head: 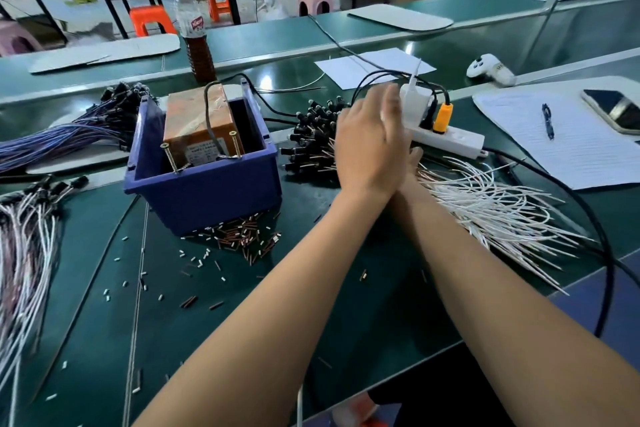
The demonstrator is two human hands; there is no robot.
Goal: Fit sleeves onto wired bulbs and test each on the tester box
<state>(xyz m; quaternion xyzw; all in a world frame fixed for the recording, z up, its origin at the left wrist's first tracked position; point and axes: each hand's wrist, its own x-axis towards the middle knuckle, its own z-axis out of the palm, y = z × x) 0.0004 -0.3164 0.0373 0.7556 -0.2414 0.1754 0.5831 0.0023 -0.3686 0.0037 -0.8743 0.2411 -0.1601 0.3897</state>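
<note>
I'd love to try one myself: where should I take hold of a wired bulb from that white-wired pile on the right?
Probably by its white wire, just behind the black head, coming from above on the near side. The heads are packed tightly together, while the wires fan out loosely toward you and offer separate strands to pinch.

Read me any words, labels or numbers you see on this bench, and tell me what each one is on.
Nothing reads clearly.
Bottle: red label, brand blurred.
Orange tester box: white sticker on its front, print too small.
Lined paper: no legible writing.
White controller: markings too small.
</note>
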